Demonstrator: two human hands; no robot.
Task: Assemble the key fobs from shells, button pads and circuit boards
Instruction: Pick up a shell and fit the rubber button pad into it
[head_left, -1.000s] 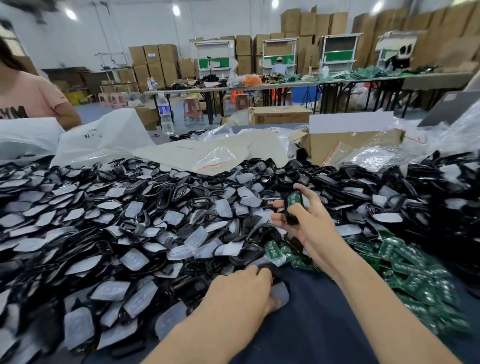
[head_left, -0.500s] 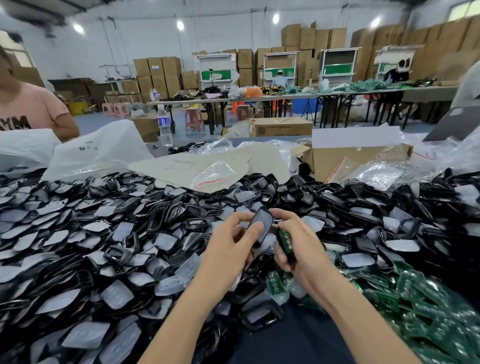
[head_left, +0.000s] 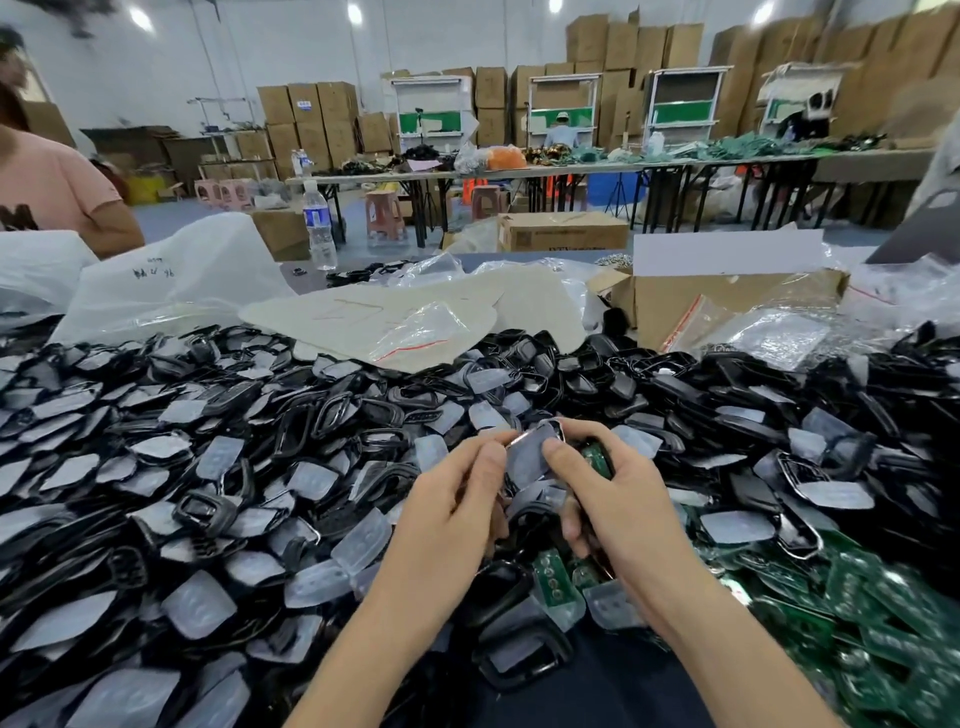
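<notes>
while left hand (head_left: 452, 501) pinches the shell (head_left: 534, 451), right hand (head_left: 621, 499) grips it and a circuit board (head_left: 597, 460).

We're on a factory assembly floor, no question. Cardboard boxes (head_left: 322, 119) climb high against the back wall. In front of them run long work tables (head_left: 675, 167) strewn with parts, with plastic stools (head_left: 383, 210) underneath. White-framed workstations (head_left: 685, 111) line the rear. Up close, the tabletop (head_left: 545, 258) is heaped with black shells (head_left: 332, 415), clear button pads (head_left: 363, 540) and green circuit boards (head_left: 893, 613). Another person in a pink shirt (head_left: 57, 192) is at the left edge.
</notes>
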